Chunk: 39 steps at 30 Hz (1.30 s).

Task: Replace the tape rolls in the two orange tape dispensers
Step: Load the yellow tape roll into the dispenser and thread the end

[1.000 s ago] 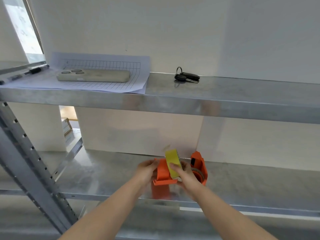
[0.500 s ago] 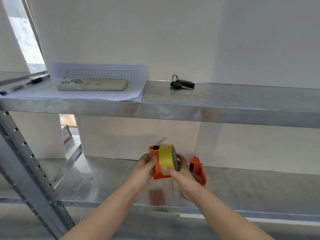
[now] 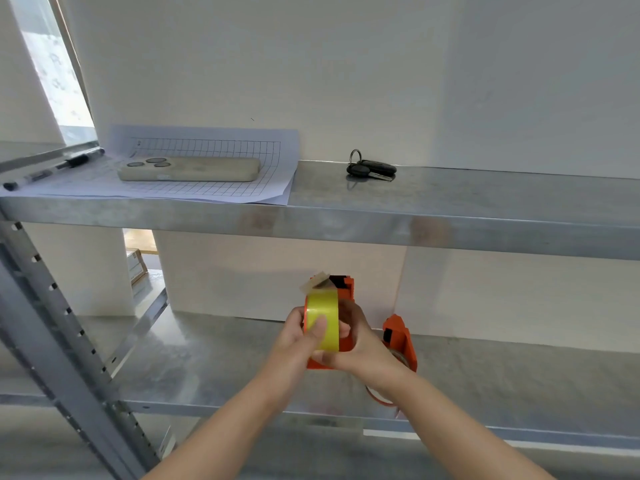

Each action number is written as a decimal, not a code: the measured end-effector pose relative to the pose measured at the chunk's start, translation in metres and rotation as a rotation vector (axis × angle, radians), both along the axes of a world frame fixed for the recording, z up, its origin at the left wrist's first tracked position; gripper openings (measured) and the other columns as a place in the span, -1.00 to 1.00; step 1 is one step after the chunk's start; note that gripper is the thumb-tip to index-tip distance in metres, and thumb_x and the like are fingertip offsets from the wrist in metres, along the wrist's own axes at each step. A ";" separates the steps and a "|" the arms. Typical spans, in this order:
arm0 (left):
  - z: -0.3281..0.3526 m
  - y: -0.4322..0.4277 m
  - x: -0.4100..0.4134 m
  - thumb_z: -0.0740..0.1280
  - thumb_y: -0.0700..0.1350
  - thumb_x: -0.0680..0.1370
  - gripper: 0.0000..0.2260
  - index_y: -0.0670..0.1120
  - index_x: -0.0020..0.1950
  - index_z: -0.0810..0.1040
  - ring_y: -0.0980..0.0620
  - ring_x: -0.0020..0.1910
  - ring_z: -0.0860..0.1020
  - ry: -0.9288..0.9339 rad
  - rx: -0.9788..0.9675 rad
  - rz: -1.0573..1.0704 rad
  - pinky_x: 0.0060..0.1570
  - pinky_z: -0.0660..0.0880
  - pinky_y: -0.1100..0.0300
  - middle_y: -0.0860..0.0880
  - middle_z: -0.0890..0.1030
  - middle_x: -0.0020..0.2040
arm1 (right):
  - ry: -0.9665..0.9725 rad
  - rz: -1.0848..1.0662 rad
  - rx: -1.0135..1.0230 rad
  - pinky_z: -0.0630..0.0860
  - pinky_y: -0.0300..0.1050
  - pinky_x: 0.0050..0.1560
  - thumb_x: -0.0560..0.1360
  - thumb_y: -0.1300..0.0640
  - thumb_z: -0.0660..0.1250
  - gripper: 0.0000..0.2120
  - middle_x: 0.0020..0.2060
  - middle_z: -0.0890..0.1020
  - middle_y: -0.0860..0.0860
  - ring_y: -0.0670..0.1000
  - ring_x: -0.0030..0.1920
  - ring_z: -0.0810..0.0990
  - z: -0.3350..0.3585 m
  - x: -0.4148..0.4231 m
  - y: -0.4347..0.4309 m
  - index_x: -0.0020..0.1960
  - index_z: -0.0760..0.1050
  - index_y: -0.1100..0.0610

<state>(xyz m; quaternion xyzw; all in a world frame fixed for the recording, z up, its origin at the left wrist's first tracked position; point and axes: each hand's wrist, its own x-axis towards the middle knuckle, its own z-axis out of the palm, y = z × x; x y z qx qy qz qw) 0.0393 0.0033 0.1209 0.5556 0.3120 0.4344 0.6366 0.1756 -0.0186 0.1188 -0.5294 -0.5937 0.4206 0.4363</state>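
I hold an orange tape dispenser (image 3: pixel 346 289) above the lower metal shelf (image 3: pixel 207 362), with a yellow tape roll (image 3: pixel 323 315) against its left side. My left hand (image 3: pixel 298 337) grips the roll, thumb pressed on its face. My right hand (image 3: pixel 360 344) wraps the dispenser from the right and below. A loose tape end (image 3: pixel 317 281) sticks up at the top. The second orange tape dispenser (image 3: pixel 400 339) stands on the shelf behind my right wrist, partly hidden, a roll inside it.
The upper shelf (image 3: pixel 450 216) juts out just above my hands. On it lie a phone (image 3: pixel 188 169) on gridded paper (image 3: pixel 221 188), a pen (image 3: pixel 52 169) and keys (image 3: pixel 370 169). A perforated steel upright (image 3: pixel 59 327) slants at the left.
Both hands have lifted the dispenser and yellow roll off the lower shelf. My left thumb has shifted onto the roll's face.
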 end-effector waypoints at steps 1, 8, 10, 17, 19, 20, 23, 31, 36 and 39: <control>0.000 -0.001 -0.001 0.42 0.03 0.42 -0.62 -0.12 0.13 0.43 0.00 -0.03 0.66 0.035 0.028 0.002 0.02 0.57 0.01 -0.05 0.69 -0.10 | -0.036 0.031 0.004 0.53 -0.38 -0.06 0.32 0.29 0.52 -0.26 0.15 0.50 -0.10 -0.28 0.09 0.56 0.003 0.000 -0.002 0.22 0.20 -0.23; -0.005 0.003 -0.010 0.45 0.07 0.29 -0.53 0.01 0.14 0.43 0.02 -0.03 0.66 0.094 0.102 -0.004 0.02 0.60 0.10 -0.04 0.67 -0.03 | -0.047 0.082 -0.012 0.28 -0.56 0.16 0.26 0.04 0.35 -0.17 0.35 0.33 -0.20 -0.45 0.24 0.36 0.033 0.013 0.000 0.47 0.11 -0.10; -0.007 0.005 -0.014 0.44 0.08 0.29 -0.55 0.07 0.13 0.44 -0.05 0.00 0.65 0.117 0.130 -0.006 0.10 0.58 -0.04 -0.03 0.66 -0.01 | -0.060 0.040 0.047 0.35 -0.55 0.07 0.33 0.02 0.36 -0.43 0.16 0.54 -0.16 -0.42 0.08 0.49 0.045 0.012 0.008 0.33 0.37 0.01; -0.006 -0.003 -0.017 0.42 0.09 0.34 -0.64 0.20 0.10 0.44 -0.07 0.03 0.62 0.210 0.172 -0.014 0.15 0.55 -0.12 0.08 0.63 -0.02 | -0.170 -0.005 0.138 0.43 -0.49 -0.24 0.42 0.32 0.41 -0.79 -0.32 0.58 -0.16 -0.35 -0.36 0.53 0.068 0.002 0.026 -0.20 0.50 0.04; -0.005 -0.006 -0.017 0.43 0.09 0.33 -0.65 0.20 0.07 0.45 -0.05 0.00 0.62 0.218 0.156 0.007 0.13 0.55 -0.14 0.03 0.63 -0.02 | -0.053 -0.021 0.129 0.46 -0.38 -0.30 0.42 0.37 0.39 -0.78 -0.35 0.58 -0.09 -0.26 -0.39 0.56 0.071 0.000 0.030 -0.25 0.48 0.08; -0.004 -0.007 -0.018 0.44 0.08 0.32 -0.65 0.19 0.06 0.45 -0.03 -0.02 0.62 0.214 0.149 0.013 0.12 0.56 -0.13 0.01 0.63 -0.03 | -0.012 -0.066 0.131 0.48 -0.31 -0.29 0.43 0.38 0.38 -0.76 -0.35 0.59 -0.06 -0.17 -0.37 0.59 0.071 -0.001 0.032 -0.26 0.48 0.08; -0.002 -0.008 -0.020 0.49 0.06 0.29 -0.59 0.13 0.08 0.43 0.01 0.00 0.63 0.216 0.136 0.023 0.09 0.59 -0.04 -0.03 0.63 0.02 | 0.118 -0.206 0.123 0.53 -0.20 -0.17 0.43 0.43 0.34 -0.74 -0.26 0.59 0.01 0.08 -0.24 0.64 0.072 0.000 0.038 -0.26 0.46 0.10; 0.010 -0.007 -0.016 0.59 -0.20 0.23 -0.52 0.07 -0.02 0.42 0.21 -0.24 0.61 0.265 0.165 0.183 -0.31 0.56 0.35 0.02 0.59 -0.11 | 0.183 -0.276 0.081 0.62 -0.03 0.06 0.47 0.39 0.27 -0.74 -0.25 0.58 -0.03 0.13 -0.15 0.66 0.081 -0.012 0.053 -0.19 0.54 0.05; 0.013 -0.007 -0.012 0.52 -0.22 0.31 -0.65 0.07 -0.09 0.45 0.27 -0.30 0.55 0.297 0.214 0.279 -0.31 0.53 0.38 0.00 0.58 -0.16 | 0.213 -0.268 0.048 0.66 -0.10 -0.03 0.49 0.39 0.26 -0.77 -0.27 0.59 -0.02 -0.01 -0.31 0.64 0.084 -0.020 0.055 -0.23 0.55 0.12; 0.013 -0.008 -0.014 0.52 -0.18 0.32 -0.65 0.09 -0.04 0.45 0.26 -0.19 0.58 0.294 0.218 0.241 -0.23 0.56 0.36 0.03 0.60 -0.09 | 0.247 -0.330 0.055 0.66 -0.15 -0.08 0.46 0.41 0.27 -0.81 -0.28 0.56 0.02 -0.02 -0.33 0.63 0.083 -0.011 0.061 -0.22 0.51 0.17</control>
